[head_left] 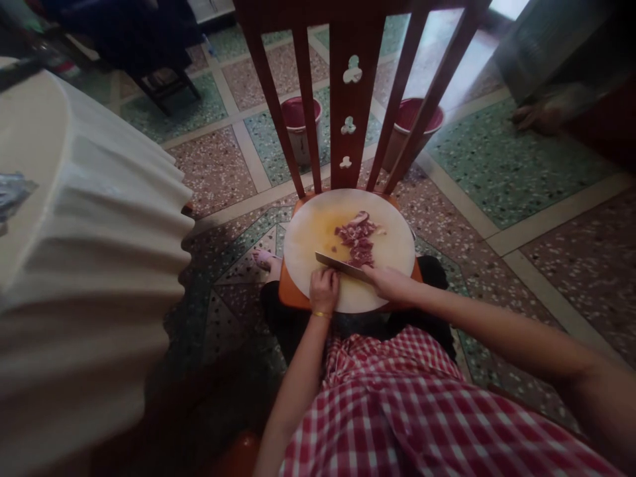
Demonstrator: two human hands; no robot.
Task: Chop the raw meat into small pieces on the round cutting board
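A round pale cutting board (308, 235) lies on the seat of a red wooden chair (350, 93). A small heap of chopped red meat (358, 240) sits near the board's middle. My right hand (392, 283) grips the handle of a knife (342, 266), whose blade lies flat across the board just in front of the meat. My left hand (324, 289) rests curled on the board's near edge, beside the blade's tip, with a gold bangle at the wrist. My red checked skirt fills the bottom of the view.
Two red buckets (298, 122) (415, 122) stand on the tiled floor behind the chair. A white pleated cloth covers a table (84, 252) at the left. Another person's bare foot (534, 118) shows at the upper right. My own foot (265, 260) is left of the chair.
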